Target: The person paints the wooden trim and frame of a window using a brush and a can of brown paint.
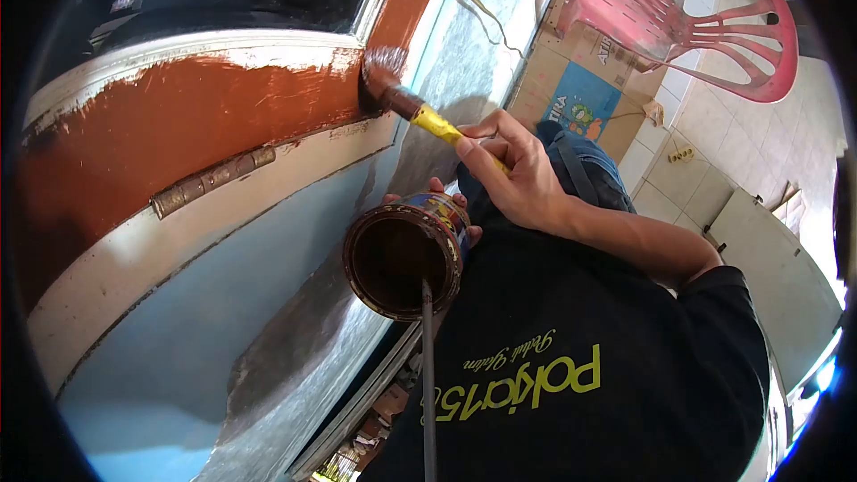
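Note:
My right hand grips a paintbrush by its yellow handle, thumb and fingers closed round it. Its paint-coated bristles rest against the reddish-brown painted wooden frame, near the corner beside the dark glass. Below it, my left hand is wrapped round a paint can; only some fingertips show past the can. The can is tilted, its mouth facing me, with dark brown paint inside. A thin grey rod stands in the can and sticks out toward the bottom of the view.
A rusty brown hinge is fixed along the frame's lower edge, above a light blue wall. A red plastic chair stands at upper right near flattened cardboard on the tiled floor. A pale board lies at right.

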Motion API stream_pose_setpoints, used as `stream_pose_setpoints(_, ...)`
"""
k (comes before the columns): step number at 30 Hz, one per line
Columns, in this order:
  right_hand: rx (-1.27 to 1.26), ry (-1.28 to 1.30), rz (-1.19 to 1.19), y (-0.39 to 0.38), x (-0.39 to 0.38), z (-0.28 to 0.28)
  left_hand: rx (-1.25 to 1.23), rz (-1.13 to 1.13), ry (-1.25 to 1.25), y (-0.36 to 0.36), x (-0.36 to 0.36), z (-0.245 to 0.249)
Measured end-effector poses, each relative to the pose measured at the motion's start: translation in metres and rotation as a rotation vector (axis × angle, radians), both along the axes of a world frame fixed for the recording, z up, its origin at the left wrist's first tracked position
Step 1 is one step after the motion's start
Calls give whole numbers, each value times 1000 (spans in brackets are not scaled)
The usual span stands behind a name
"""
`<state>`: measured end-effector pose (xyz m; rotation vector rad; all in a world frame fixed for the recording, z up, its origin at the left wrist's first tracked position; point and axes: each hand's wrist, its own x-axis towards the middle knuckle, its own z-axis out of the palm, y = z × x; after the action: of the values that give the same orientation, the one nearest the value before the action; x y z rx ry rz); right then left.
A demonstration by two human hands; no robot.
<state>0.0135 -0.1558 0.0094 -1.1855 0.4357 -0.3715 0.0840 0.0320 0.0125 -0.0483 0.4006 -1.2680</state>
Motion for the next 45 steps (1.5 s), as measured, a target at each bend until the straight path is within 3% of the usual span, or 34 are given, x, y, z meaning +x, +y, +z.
stream_pose_setpoints(3, -93, 85, 199, -20, -15, 13, 118, 154, -95, 7, -8, -6)
stream_pose_setpoints(6, -91, -222, 140, -11, -27, 7, 92, 204, -28, 8, -7, -6)
stream_pose_setpoints(10, -21, -361, 151, -24, -16, 24, 60, 191, -45, 2, -10, -1)
stream_pose_setpoints(12, 113, -352, 168, -27, -7, 30, 76, 172, -59, 3, -9, 0)
stream_pose_setpoints(14, 1, -335, 111, -21, 4, 10, 146, 141, -47, 10, -6, 0)
stream_pose_setpoints(17, -84, -239, 117, -27, 9, -7, 57, 51, -43, 9, -2, 1)
stream_pose_setpoints(23, -73, -148, 121, -35, 6, -38, 199, 192, -55, 13, -13, -3)
stream_pose_setpoints(26, 73, -196, 175, -43, -7, -39, 180, 159, -75, 12, -11, 1)
stream_pose_setpoints(29, 26, -373, 124, -45, -6, -6, 155, 110, -40, 14, -8, 0)
stream_pose_setpoints(30, -2, -299, 134, -46, -4, 2, 172, 110, -31, 13, -8, 1)
stream_pose_setpoints(33, -510, -257, 32, -47, 7, 18, 224, 142, -21, 12, -10, 3)
stream_pose_setpoints(37, -782, -208, -121, -39, 3, -7, 176, 201, -19, 10, -16, -1)
stream_pose_setpoints(45, -882, -318, -228, -19, -4, 8, 187, 189, -43, 21, -13, -4)
